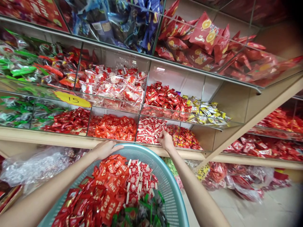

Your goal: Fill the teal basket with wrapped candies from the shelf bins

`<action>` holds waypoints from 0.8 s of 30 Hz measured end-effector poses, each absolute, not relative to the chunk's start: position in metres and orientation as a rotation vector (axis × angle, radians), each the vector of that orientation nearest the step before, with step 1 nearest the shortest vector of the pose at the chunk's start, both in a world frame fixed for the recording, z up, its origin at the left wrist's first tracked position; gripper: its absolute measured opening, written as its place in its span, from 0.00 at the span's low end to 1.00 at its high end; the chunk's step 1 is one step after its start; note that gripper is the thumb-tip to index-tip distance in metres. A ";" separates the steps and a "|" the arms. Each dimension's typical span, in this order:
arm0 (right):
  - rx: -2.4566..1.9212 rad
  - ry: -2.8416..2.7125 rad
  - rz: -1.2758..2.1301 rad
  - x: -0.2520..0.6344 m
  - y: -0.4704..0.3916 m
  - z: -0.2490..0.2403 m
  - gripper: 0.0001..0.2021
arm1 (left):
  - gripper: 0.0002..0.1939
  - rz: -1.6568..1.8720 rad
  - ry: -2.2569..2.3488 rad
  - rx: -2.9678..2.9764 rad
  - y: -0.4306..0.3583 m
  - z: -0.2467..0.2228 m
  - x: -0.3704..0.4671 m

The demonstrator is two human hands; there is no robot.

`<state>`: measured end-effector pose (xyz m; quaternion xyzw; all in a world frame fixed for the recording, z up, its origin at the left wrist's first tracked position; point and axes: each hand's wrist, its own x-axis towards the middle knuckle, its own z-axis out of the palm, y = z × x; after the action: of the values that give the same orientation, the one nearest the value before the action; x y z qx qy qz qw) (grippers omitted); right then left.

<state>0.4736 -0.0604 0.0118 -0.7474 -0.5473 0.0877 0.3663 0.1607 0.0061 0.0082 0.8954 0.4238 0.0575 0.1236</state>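
My left hand (106,149) is at the far rim of a blue-green plastic basket (176,189), beside the wooden shelf edge, gripping the rim. Curled closed, my right hand (166,141) is at the front of a compartment of red-and-white wrapped candies (150,129); whatever its fingers hold is hidden. Inside the basket lie orange-red wrapped candies (113,189), darker red packets (79,205), red-and-white candies (139,183) and green-and-clear wrapped pieces (144,211).
Glass-divided shelves hold red-and-white packets (115,83), yellow-white packets (209,110), blue packs (118,25) and red orange-print bags (204,33). A yellow tag (73,99) reads 15. Below the shelf are clear plastic bags (35,167). A slanted wooden panel (255,116) stands right.
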 end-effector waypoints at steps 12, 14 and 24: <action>-1.918 -1.437 0.192 0.475 -0.059 0.009 0.04 | 0.33 0.165 1.207 2.598 0.005 0.009 0.161; -1.900 -1.448 0.179 0.474 -0.061 0.010 0.04 | 0.33 0.159 1.205 2.606 0.006 0.008 0.161; -1.628 -1.551 0.198 0.473 -0.084 0.022 0.03 | 0.32 0.127 1.204 2.630 0.006 0.009 0.162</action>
<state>0.4734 -0.0839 0.0219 -0.6520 -0.6209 0.0792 0.4279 0.1618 0.0058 0.0092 0.9015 0.4127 0.0436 0.1228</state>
